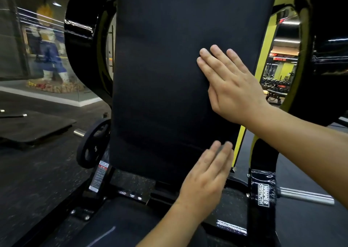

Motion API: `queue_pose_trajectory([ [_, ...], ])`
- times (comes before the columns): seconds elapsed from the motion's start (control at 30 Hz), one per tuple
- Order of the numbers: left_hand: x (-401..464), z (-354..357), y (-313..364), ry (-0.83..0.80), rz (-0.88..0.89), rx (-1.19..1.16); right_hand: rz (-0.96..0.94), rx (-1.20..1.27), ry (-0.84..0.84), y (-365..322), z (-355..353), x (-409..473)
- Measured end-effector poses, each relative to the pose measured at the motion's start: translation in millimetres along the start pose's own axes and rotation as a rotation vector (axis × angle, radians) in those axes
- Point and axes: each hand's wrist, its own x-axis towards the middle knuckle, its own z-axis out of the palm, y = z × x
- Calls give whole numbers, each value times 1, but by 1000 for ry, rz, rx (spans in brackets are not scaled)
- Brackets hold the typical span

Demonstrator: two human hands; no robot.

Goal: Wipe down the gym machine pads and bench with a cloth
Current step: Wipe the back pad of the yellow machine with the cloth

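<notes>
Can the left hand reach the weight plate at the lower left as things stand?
Probably yes: the left hand is open, holding nothing, and nothing lies between it and the weight plate.

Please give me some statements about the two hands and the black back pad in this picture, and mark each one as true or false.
1. The right hand lies flat on the back pad with straight fingers. True.
2. The left hand grips a cloth. False: no cloth is visible in it; its fingers are straight.
3. The left hand is lower than the right hand. True.
4. A weight plate stands right of the pad. False: it is at the pad's lower left.
</notes>
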Motion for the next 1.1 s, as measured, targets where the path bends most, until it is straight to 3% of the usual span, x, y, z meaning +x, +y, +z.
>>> queue_pose_trajectory([
  [0.1, -3, -18, -21, -100, 161, 68, -10, 20, -28, 1, -4, 0],
  [0.17, -6, -32, -46, -118, 147, 99, -20, 31, -48, 2, -7, -2],
  [0.4, -38, -68, -124, 83, -406, 69, -21, 63, -133, 1, -16, -15],
  [0.6, -6, -36, -57, 285, -722, -111, -20, 90, -179, 0, -19, -24],
  [0.77, 3, 0, 9, 192, -431, -169, -15, 98, -189, -1, -18, -23],
  [0.9, -26, -1, 4, -95, 76, 8, 21, 99, -200, -6, -21, -24],
  [0.97, -33, -12, -22, -177, 235, 70, 38, 117, -202, -16, -20, -22],
  [1.1, -46, -38, -73, -158, 250, 109, -58, 95, -190, -33, -9, -20],
])
